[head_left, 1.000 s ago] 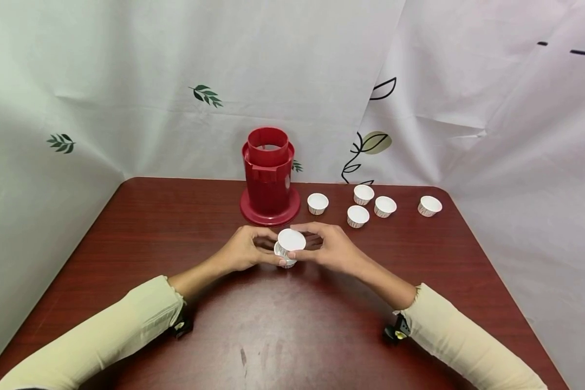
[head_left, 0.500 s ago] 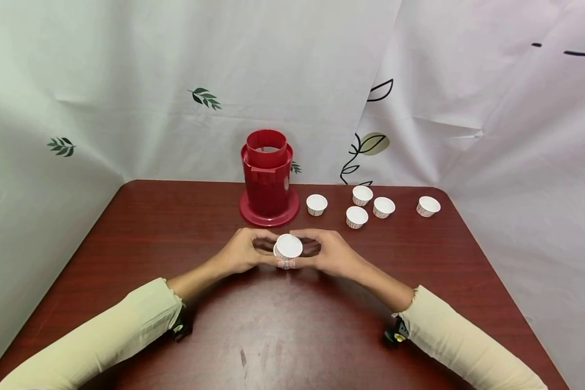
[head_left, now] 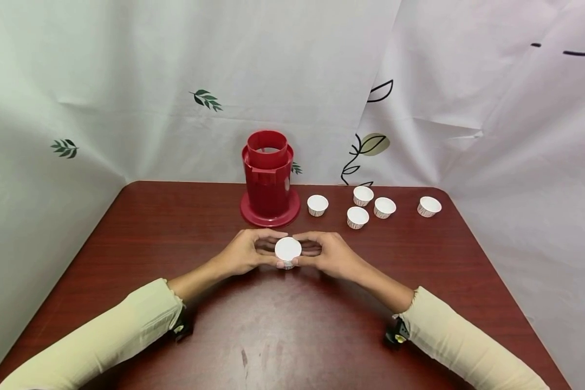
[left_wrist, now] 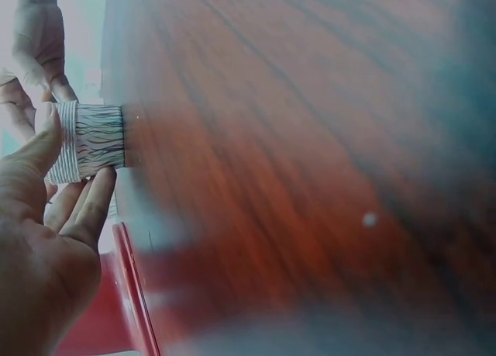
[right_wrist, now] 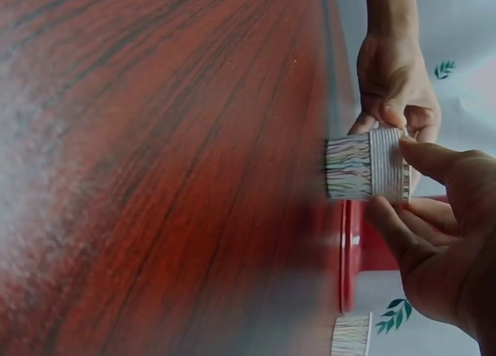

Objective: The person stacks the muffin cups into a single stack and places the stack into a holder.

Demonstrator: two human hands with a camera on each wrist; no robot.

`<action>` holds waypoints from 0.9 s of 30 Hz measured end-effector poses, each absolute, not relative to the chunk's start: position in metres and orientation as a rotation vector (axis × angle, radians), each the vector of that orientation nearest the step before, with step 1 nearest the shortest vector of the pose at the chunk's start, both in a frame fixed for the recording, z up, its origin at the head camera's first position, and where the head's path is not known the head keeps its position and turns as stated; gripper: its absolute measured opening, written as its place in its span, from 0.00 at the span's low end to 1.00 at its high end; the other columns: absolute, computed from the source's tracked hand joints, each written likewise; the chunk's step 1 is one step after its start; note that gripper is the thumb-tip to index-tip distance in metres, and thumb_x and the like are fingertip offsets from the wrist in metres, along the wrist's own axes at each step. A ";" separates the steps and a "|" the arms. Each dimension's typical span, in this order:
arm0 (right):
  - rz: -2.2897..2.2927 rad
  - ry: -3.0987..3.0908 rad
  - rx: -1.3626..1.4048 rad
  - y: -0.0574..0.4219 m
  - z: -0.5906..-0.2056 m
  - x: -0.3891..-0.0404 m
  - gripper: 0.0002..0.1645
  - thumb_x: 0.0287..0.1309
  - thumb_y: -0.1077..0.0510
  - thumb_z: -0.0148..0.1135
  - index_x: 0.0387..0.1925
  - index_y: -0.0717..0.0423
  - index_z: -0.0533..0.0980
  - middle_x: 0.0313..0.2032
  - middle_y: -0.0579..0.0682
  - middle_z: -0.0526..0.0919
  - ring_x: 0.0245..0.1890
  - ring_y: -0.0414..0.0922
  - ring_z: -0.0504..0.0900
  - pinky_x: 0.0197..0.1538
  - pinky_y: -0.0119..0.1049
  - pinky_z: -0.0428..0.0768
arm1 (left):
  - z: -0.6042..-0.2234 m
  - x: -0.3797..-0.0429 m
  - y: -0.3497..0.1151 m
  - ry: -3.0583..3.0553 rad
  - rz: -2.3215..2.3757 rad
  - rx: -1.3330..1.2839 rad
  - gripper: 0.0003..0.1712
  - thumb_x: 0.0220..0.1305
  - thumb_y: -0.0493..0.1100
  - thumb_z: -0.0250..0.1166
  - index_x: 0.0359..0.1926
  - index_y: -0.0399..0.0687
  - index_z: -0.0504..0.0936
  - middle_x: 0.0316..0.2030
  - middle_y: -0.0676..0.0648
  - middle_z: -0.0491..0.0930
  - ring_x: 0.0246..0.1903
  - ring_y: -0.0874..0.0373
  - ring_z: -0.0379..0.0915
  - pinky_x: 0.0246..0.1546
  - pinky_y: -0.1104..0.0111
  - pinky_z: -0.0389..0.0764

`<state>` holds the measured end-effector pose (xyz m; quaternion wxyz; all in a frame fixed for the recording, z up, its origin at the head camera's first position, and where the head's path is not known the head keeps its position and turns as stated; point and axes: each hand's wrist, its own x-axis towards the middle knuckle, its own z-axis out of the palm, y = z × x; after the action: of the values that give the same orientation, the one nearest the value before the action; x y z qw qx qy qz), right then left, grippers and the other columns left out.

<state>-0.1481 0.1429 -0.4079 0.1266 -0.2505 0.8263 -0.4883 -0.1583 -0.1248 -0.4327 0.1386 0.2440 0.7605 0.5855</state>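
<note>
A nested stack of white paper baking cups (head_left: 287, 250) stands at the middle of the table, with ridged rims banded closely together and wavy lines on the lowest wall. My left hand (head_left: 244, 252) holds the stack from the left, thumb at the near side and fingers round the far side. From the right, my right hand (head_left: 332, 254) grips it the same way. In the left wrist view the stack (left_wrist: 91, 139) rests base down at the tabletop, thumb on the rims. The right wrist view shows the stack (right_wrist: 366, 166) between both hands' fingertips.
Behind the hands stands a red plastic dispenser (head_left: 268, 189) on a round base. Several single paper cups sit to its right: one nearby (head_left: 317, 206), a cluster including this cup (head_left: 358, 218), and one far right (head_left: 429, 206). A white patterned curtain (head_left: 292, 65) hangs behind the table.
The upper cup in my right hand has moved down and slightly left into the cup in my left hand. The two now sit nested, and both hands hold the stack.
</note>
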 end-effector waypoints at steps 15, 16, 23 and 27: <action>-1.327 2.525 -0.775 0.145 -0.412 -0.150 0.32 0.65 0.55 0.84 0.68 0.59 0.86 0.63 0.55 0.93 0.63 0.47 0.92 0.65 0.39 0.92 | -0.433 -0.160 -0.128 2.240 1.660 0.721 0.32 0.64 0.32 0.84 0.68 0.34 0.87 0.58 0.34 0.92 0.56 0.44 0.93 0.53 0.68 0.95; -1.314 2.541 -0.784 0.145 -0.411 -0.151 0.32 0.64 0.55 0.85 0.67 0.59 0.87 0.63 0.54 0.93 0.63 0.46 0.92 0.66 0.40 0.92 | -0.433 -0.160 -0.128 2.230 1.664 0.713 0.32 0.64 0.31 0.84 0.68 0.33 0.87 0.59 0.34 0.92 0.56 0.45 0.93 0.53 0.67 0.95; -1.271 2.565 -0.792 0.147 -0.409 -0.153 0.29 0.62 0.53 0.86 0.63 0.56 0.90 0.61 0.49 0.94 0.62 0.44 0.91 0.65 0.43 0.92 | -0.429 -0.160 -0.124 2.180 1.683 0.658 0.29 0.62 0.30 0.84 0.64 0.32 0.89 0.64 0.33 0.89 0.57 0.43 0.92 0.55 0.63 0.96; -1.263 2.556 -0.807 0.147 -0.410 -0.154 0.28 0.63 0.52 0.86 0.62 0.56 0.90 0.62 0.51 0.93 0.64 0.45 0.91 0.65 0.39 0.91 | -0.428 -0.159 -0.124 2.202 1.666 0.637 0.29 0.61 0.31 0.85 0.64 0.33 0.90 0.64 0.34 0.89 0.58 0.41 0.92 0.54 0.65 0.96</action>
<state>-0.1540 0.1471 -0.4097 0.0892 -0.2713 0.8592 -0.4244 -0.1593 -0.1239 -0.4275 0.1534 0.2222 0.7678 0.5811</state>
